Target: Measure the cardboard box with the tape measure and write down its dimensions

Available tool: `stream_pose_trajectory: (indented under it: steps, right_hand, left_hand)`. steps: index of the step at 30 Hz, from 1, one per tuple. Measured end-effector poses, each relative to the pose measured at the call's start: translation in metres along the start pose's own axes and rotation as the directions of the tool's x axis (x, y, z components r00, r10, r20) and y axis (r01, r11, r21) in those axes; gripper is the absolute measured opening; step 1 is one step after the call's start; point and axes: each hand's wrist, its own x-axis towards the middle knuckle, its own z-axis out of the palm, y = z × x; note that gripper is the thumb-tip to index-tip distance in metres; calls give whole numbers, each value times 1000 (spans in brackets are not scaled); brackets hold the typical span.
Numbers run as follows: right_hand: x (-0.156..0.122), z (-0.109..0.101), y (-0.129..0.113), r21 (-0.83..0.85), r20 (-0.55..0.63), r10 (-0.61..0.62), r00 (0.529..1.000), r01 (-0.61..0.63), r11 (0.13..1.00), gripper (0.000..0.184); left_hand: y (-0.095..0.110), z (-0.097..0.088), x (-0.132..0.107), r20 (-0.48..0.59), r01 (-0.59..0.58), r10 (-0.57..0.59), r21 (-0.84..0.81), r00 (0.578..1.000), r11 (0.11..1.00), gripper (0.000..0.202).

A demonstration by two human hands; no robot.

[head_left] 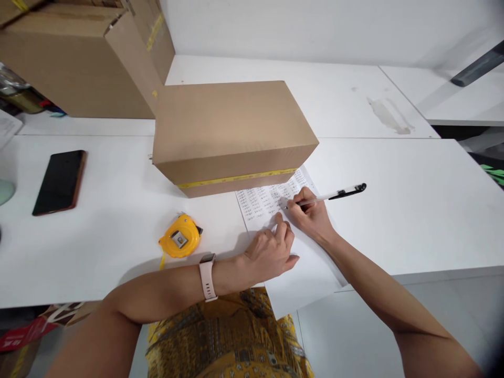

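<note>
My right hand [312, 215] is closed on a pen [334, 195], its tip down on a sheet of paper [307, 273] filled with handwritten rows. My left hand [271, 252] rests on the same sheet just left of the right hand, fingers loosely curled, pressing the paper down. A watch with a pale band sits on my left wrist. A closed brown cardboard box [232, 131] with a strip of yellow tape measure along its front edge stands just behind the paper, covering the sheet's top.
A yellow tape measure case [181, 237] lies left of my left hand. A dark phone [60, 181] lies at the far left of the white table [413, 210]. A larger cardboard box [79, 58] stands at the back left. The table's front edge runs under my arms.
</note>
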Motion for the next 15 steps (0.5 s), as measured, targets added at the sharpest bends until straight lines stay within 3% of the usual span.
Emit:
stream_pose_trajectory:
  steps: [15]
  right_hand:
    - [1,-1,4,-18,-22,-15,1000,15,1000,21]
  left_hand:
    - [1,1,0,-1,-3,3,15,1000,1000,63]
